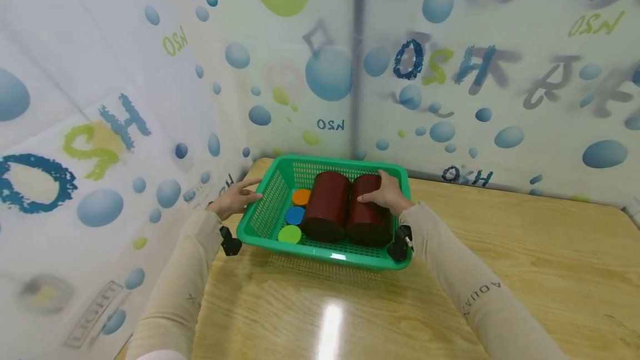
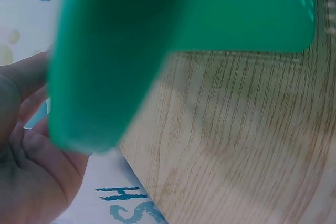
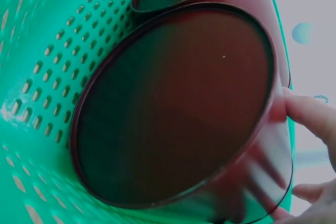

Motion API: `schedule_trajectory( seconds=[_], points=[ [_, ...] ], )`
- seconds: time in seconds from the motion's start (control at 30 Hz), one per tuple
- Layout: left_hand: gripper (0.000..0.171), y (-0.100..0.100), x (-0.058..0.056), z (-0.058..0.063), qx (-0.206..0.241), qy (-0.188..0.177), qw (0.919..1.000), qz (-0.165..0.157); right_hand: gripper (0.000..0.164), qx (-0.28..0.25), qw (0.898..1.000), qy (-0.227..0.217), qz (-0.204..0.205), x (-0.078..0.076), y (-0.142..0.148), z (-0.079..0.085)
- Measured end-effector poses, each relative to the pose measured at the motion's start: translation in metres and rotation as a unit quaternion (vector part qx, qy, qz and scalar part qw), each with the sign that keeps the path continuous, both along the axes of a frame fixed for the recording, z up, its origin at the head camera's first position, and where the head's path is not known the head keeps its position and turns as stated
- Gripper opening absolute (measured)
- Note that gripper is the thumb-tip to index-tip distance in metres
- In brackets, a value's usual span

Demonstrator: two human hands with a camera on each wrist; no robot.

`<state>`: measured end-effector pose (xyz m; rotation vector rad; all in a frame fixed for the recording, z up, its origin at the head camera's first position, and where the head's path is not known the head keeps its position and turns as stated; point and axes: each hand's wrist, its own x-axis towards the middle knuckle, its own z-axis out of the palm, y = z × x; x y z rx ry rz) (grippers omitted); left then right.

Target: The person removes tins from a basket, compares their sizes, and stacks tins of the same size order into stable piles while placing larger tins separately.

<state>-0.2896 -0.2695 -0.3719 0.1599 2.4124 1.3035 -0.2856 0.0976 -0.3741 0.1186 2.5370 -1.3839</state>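
A green plastic basket (image 1: 325, 254) sits on the wooden table, holding two dark red cylindrical canisters lying side by side. My right hand (image 1: 387, 193) grips the right canister (image 1: 367, 218) from above, thumb on its left side; some fingers are hidden behind it. In the right wrist view the canister's round end (image 3: 178, 108) faces the camera. The left canister (image 1: 327, 204) lies against it. My left hand (image 1: 235, 199) is at the basket's left rim, fingers extended, the thumb close to the edge. In the left wrist view, the blurred rim (image 2: 100, 87) partly covers that hand's fingers.
Orange (image 1: 301, 198), blue (image 1: 295, 215) and light green (image 1: 290, 234) round pieces line the basket's left part. Printed curtains (image 1: 300, 126) border the table (image 1: 500, 238) at the left and back. A table edge shows under the left hand.
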Motion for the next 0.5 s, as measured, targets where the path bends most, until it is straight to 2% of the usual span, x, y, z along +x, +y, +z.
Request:
schedule_trajectory(
  seconds=[0.5],
  points=[
    [0.059, 0.0003, 0.0009, -0.0006, 0.008, 0.000, 1.0000, 0.005, 0.100, 0.023, 0.999, -0.042, 0.020, -0.0022, 0.0003, 0.0000]
  ],
)
